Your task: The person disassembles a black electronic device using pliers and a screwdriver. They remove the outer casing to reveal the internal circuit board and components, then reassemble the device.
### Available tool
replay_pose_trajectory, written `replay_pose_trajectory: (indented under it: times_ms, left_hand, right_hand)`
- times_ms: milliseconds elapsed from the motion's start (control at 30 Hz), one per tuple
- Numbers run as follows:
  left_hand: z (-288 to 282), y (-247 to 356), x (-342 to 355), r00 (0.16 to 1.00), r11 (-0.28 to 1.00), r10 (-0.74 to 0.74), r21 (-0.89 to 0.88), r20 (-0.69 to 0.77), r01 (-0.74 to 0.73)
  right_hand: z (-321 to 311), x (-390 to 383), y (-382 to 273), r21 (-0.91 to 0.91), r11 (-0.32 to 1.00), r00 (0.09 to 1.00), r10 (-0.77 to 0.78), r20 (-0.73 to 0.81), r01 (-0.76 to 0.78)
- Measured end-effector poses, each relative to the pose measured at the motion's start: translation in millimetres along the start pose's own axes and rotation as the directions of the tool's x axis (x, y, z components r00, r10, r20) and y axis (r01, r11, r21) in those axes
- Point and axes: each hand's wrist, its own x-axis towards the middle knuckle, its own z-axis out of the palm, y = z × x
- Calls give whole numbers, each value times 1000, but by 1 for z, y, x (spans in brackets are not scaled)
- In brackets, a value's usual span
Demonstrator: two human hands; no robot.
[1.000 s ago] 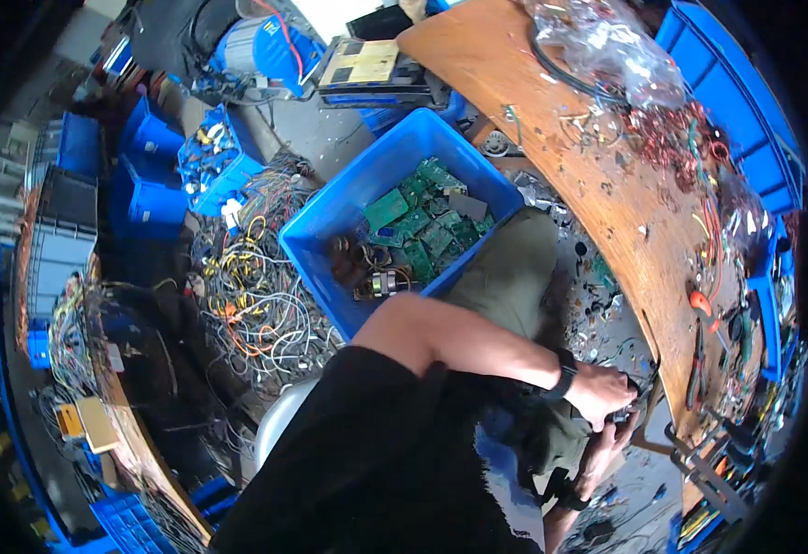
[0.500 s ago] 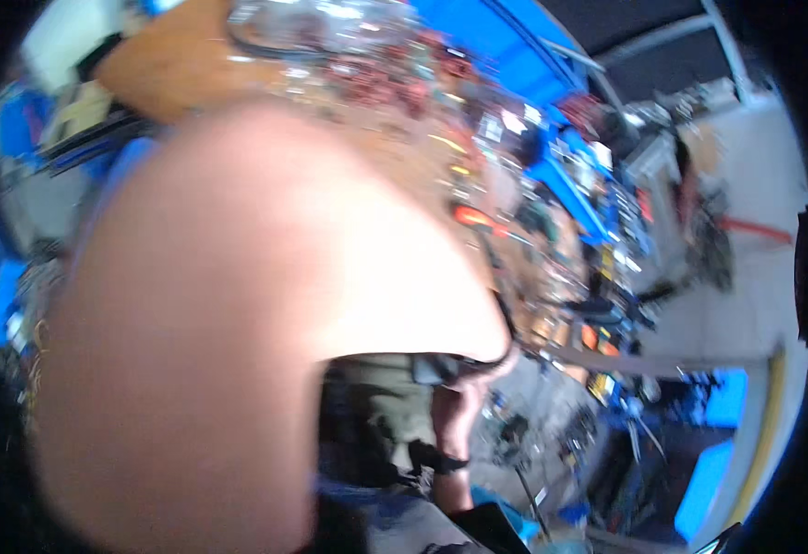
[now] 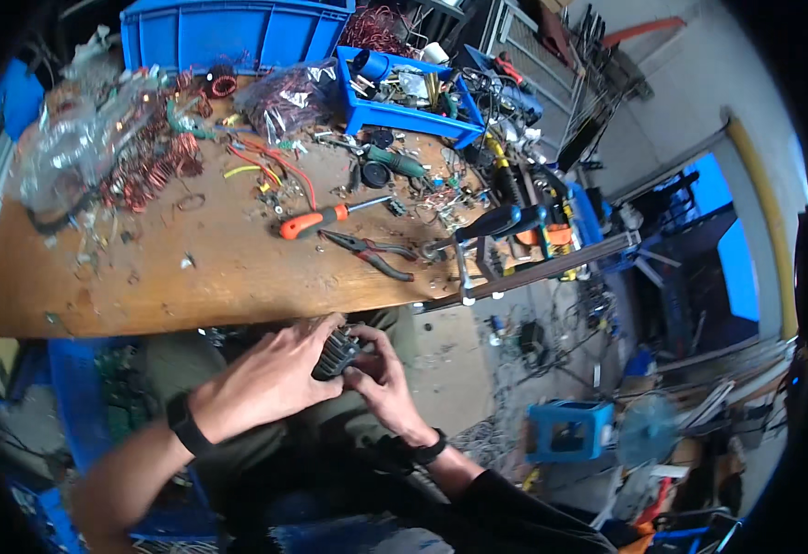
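Observation:
My left hand (image 3: 279,374) grips a dark, ridged metal part (image 3: 337,353), like a heatsink, just below the front edge of the wooden bench (image 3: 85,295). My right hand (image 3: 381,383) has its fingers closed on the right side of the same part. Much of the part is hidden by my fingers. On the bench above my hands lie an orange-handled screwdriver (image 3: 304,223) and red-and-black pliers (image 3: 367,254). Farther right stands a clamping tool (image 3: 478,240) with dark handles.
Blue bins (image 3: 238,28), a blue tray of parts (image 3: 395,122), copper wire (image 3: 155,175) and plastic bags (image 3: 279,106) crowd the bench's back. A bin of circuit boards (image 3: 81,388) stands lower left. A fan (image 3: 646,432) and a blue box (image 3: 566,432) are lower right.
My view has swung right from the floor bin to the bench. Both hands, still on the dark part, now sit centred below the bench edge; the bin has shifted to the lower left.

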Motion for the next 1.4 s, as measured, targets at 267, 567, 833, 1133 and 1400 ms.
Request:
replay_pose_trajectory:
  times_ms: [267, 567, 833, 1133, 1400]
  left_hand:
    - [55, -23, -31, 893, 502, -247, -838, -377, -215]
    - [71, -17, -38, 803, 530, -264, -776, -535, -343]
    - [77, -21, -40, 786, 572, -310, -765, -535, -295]
    - [81, -25, -41, 811, 573, -283, -768, -512, -285]
    - [85, -28, -39, 824, 455, -251, -813, -509, -364]
  right_hand:
    - [-3, 20, -43, -26, 999, 982, -28, 188, 33]
    - [7, 8, -37, 72, 995, 967, -84, 241, 69]
    - [5, 10, -30, 72, 996, 965, -77, 251, 61]
    - [-1, 10, -26, 89, 996, 964, -52, 260, 29]
    - [-4, 11, -23, 26, 995, 963, -104, 248, 101]
